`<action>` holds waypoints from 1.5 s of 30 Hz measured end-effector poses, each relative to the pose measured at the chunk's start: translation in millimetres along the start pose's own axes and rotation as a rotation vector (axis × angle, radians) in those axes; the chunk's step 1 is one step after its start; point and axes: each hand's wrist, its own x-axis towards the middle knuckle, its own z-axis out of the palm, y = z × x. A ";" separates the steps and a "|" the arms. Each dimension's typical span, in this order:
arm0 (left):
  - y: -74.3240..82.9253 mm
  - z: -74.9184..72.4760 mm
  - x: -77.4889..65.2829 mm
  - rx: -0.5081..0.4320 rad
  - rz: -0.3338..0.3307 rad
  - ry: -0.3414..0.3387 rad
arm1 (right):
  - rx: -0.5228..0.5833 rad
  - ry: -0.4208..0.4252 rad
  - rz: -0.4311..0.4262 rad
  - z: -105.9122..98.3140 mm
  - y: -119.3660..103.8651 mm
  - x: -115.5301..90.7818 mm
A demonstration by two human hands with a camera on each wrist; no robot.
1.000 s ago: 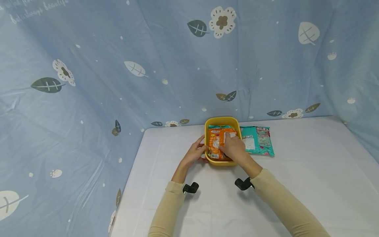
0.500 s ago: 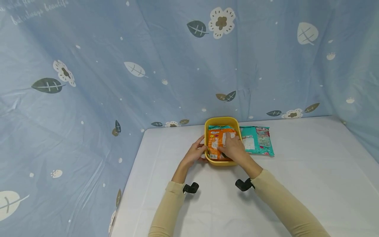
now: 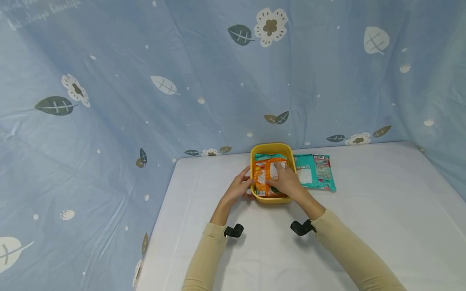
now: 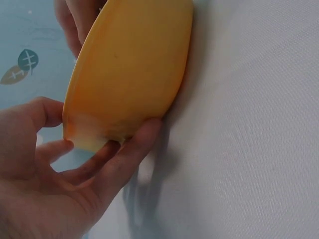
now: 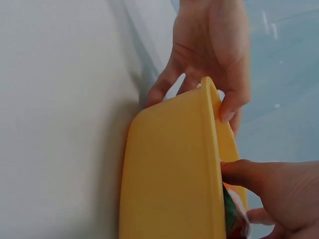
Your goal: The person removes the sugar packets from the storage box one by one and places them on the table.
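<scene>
A yellow plastic bin (image 3: 275,200) stands on the white table near the back wall. My left hand (image 3: 238,189) holds its left side. In the right wrist view, that hand's thumb hooks over the rim while the other fingers lie along the outside wall. Inside the bin, an orange snack packet (image 3: 261,178) lies over a teal packet (image 3: 268,157). My right hand (image 3: 289,182) reaches in from the right and grips the orange packet, thumb and forefinger spread on its face; the other fingertips are hidden. Another teal packet (image 3: 316,171) lies flat against the bin's right side.
The white table (image 3: 378,202) reaches toward me and to the right. A blue patterned cloth (image 3: 218,81) hangs right behind the bin and on the left. Black wrist cameras (image 3: 234,230) sit on both sleeves.
In the bin, the orange packet has shifted slightly left and toward me under my right hand. My left hand keeps its hold on the bin, which stays in place.
</scene>
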 end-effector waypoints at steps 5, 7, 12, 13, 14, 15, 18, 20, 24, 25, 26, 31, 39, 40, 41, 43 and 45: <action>0.7 -0.3 0.5 0.009 0.005 0.001 | 0.002 0.026 -0.027 0.2 -0.8 -1.6; 0.8 -0.3 0.4 0.013 0.008 0.000 | 0.007 0.034 -0.035 0.0 -1.0 -2.7; 1.4 -0.7 -0.3 0.017 0.012 0.001 | 0.045 0.056 -0.079 -0.7 0.1 -4.8; 1.4 -0.9 -0.4 0.018 0.011 0.002 | 0.054 0.061 -0.089 -1.0 0.4 -4.8; 1.5 -1.0 -0.2 0.020 0.010 0.004 | 0.065 0.063 -0.094 -1.3 0.6 -5.0; 1.5 -1.0 -0.3 0.022 0.011 0.004 | 0.076 0.065 -0.099 -1.6 0.8 -4.8; 1.4 -0.9 -0.2 0.027 0.011 0.004 | 0.097 0.061 -0.111 -2.9 1.8 -4.1; 1.3 -0.7 -0.3 0.029 0.010 0.004 | 0.105 0.053 -0.119 -3.5 2.9 -3.3; 1.5 -0.1 -1.0 0.030 0.009 0.001 | 0.119 0.041 -0.125 -5.3 4.3 -2.8; 1.5 0.0 -1.0 0.029 0.010 0.000 | 0.123 0.037 -0.122 -5.8 4.4 -2.8; 1.7 0.2 -1.2 0.028 0.010 -0.001 | 0.126 0.034 -0.118 -6.1 4.2 -2.9; 2.0 1.0 -1.2 0.026 0.011 0.001 | 0.123 0.024 -0.115 -8.6 3.5 -4.1; 0.2 0.4 -1.0 0.032 0.002 0.010 | 0.166 -0.024 -0.174 -15.1 7.0 -4.0; 0.2 0.5 -1.0 0.034 0.002 0.010 | 0.168 -0.031 -0.178 -15.5 8.0 -4.1; 0.2 0.6 -1.0 0.038 0.002 0.011 | 0.176 -0.040 -0.171 -15.8 8.8 -4.0; 0.1 0.9 -0.7 0.040 0.001 0.013 | 0.184 -0.054 -0.168 -16.3 10.5 -3.9; -0.1 1.5 -0.3 0.043 0.000 0.016 | 0.189 -0.064 -0.168 -16.7 12.0 -3.8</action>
